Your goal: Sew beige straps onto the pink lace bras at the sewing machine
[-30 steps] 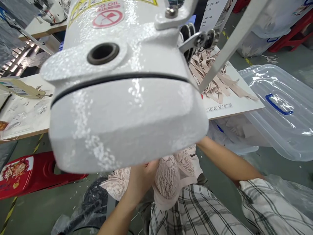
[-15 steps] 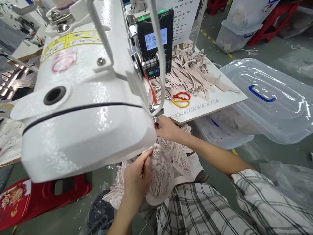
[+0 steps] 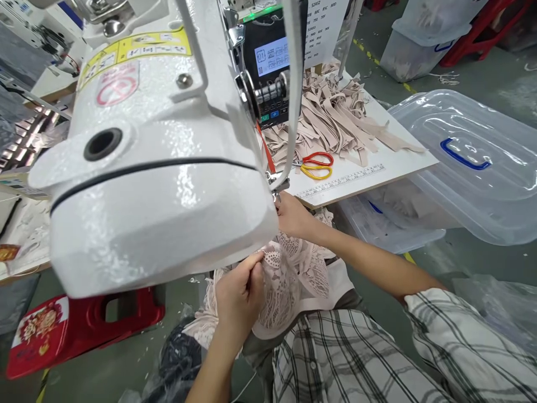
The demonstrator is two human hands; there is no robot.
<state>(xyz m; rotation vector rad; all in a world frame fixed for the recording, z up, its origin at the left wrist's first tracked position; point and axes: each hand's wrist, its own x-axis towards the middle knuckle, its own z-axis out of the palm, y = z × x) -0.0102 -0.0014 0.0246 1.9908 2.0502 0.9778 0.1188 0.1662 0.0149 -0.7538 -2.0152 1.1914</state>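
Observation:
A pale pink lace bra [image 3: 279, 296] hangs in folds over my lap, below the white sewing machine head [image 3: 168, 218]. My left hand [image 3: 240, 291] is closed, pinching the bra's scalloped lace edge between thumb and forefinger just under the machine head. Beside the presser foot [image 3: 277, 197], my right hand [image 3: 297, 217] has its fingers curled at the upper part of the same bra. The machine head partly hides its fingertips and the cloth under the needle.
On the white table [image 3: 356, 187] lie red-and-yellow-handled scissors [image 3: 318, 165], a printed ruler scale and a heap of beige fabric strips [image 3: 335, 123]. A lit control panel [image 3: 272, 61] stands behind the machine. Clear plastic boxes and a lid [image 3: 474, 190] are at right; a red stool [image 3: 88, 330] is at left.
The whole view has shifted slightly, so the machine and table appear further right and higher. Both hands keep their places on the bra, with little visible movement.

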